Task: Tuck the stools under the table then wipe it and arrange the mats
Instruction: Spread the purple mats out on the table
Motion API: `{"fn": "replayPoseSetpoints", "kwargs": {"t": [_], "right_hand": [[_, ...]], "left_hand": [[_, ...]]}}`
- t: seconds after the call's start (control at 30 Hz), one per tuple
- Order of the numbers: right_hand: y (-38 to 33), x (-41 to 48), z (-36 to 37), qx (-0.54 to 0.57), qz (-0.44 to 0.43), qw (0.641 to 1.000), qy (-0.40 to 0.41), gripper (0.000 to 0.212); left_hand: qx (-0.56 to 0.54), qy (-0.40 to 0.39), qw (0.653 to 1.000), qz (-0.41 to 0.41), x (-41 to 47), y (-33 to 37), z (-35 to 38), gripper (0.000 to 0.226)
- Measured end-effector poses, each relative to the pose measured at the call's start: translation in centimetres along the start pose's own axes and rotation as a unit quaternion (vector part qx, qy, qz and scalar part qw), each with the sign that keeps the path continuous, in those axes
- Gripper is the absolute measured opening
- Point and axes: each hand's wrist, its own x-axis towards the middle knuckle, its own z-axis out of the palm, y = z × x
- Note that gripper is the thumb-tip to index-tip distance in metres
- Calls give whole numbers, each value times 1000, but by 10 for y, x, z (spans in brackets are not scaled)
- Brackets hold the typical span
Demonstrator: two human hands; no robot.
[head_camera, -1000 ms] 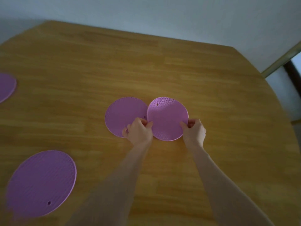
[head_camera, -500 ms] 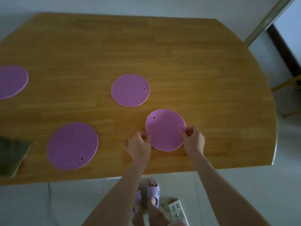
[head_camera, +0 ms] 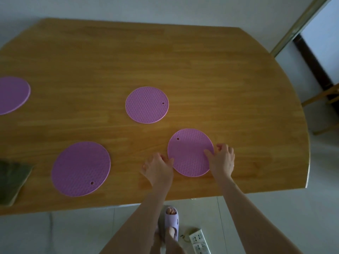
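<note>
Near the desk's (head_camera: 183, 61) front edge, right of centre: one round purple mat (head_camera: 189, 153), textured face up, small hang-hole toward its far-left rim. It appears to lie flat on the wood.

Left hand (head_camera: 158, 168): at the mat's left rim. Thumb tip on the rim, fingers (head_camera: 161, 156) curled beside it, clamped on the edge in a pinch. Forearm comes in over the front edge.

Right hand (head_camera: 222, 160): at the mat's right rim. Thumb laid on top of the mat, the other fingers curled at the rim, likewise clamped on the edge. How far they reach under the mat, I cannot tell.

Other mats, same colour and shape, all flat and apart from one another:
- centre mat (head_camera: 146, 105), mid-desk, beyond and left of the held one, hole at its right rim;
- front-left mat (head_camera: 80, 168), near the front edge, hole at its near-right rim;
- far-left mat (head_camera: 12, 95), cut off by the left border of the view.

Dull green cloth (head_camera: 12, 180): folded, at the desk's left side close to the front edge, just left of the front-left mat, not touching it.

Floor below the front edge: pale tiles, a lilac slipper (head_camera: 171, 222) on a foot between the forearms, a white power strip (head_camera: 199, 241) just right of it.

Desk's right edge is curved; far edge runs along a pale wall.
</note>
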Motion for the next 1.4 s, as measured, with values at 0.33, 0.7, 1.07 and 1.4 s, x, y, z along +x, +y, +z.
{"fn": "replayPoseSetpoints", "kwargs": {"t": [0.33,0.7,1.07,1.4], "right_hand": [[-121,35,63,79,-92,989,-80,61],[-178,76,116,24,-117,989,-84,40],[-171,88,99,93,-67,991,-66,15],[-97,151,-1,158,-11,987,26,17]], "left_hand": [[-104,92,988,-69,102,1,-43,56],[-61,94,988,-107,172,20,-43,61],[-201,82,969,-115,170,31,-52,20],[-194,-8,980,-42,136,132,0,27]]}}
